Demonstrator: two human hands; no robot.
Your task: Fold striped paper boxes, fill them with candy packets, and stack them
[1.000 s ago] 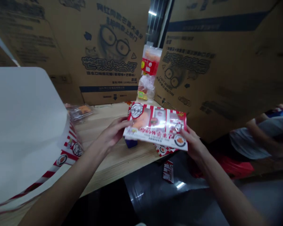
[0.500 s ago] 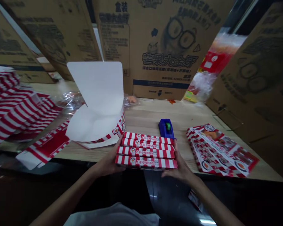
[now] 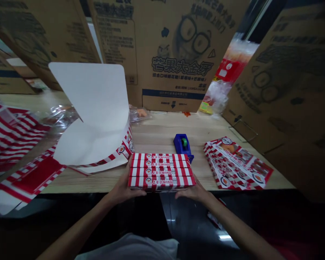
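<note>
A stack of several flat red-and-white striped boxes (image 3: 160, 170) rests at the near edge of the wooden table (image 3: 162, 133). My left hand (image 3: 124, 188) grips the stack's left end, fingers curled under it. My right hand (image 3: 191, 190) holds the right end from below. A blue tape dispenser (image 3: 183, 143) stands just behind the stack. To the right lies a fanned pile of red printed toy packs (image 3: 237, 163).
A big white cardboard sheet with striped trim (image 3: 93, 112) stands open at the left, with more striped flat cartons (image 3: 13, 133) beyond it. Large brown cartons (image 3: 173, 54) wall the back and right side. Clear plastic bags (image 3: 219, 95) sit at the back.
One second ago my hands held a single printed pack at the right. Now they grip the striped box stack at the table edge, which has slid slightly nearer and left since half a second ago.
</note>
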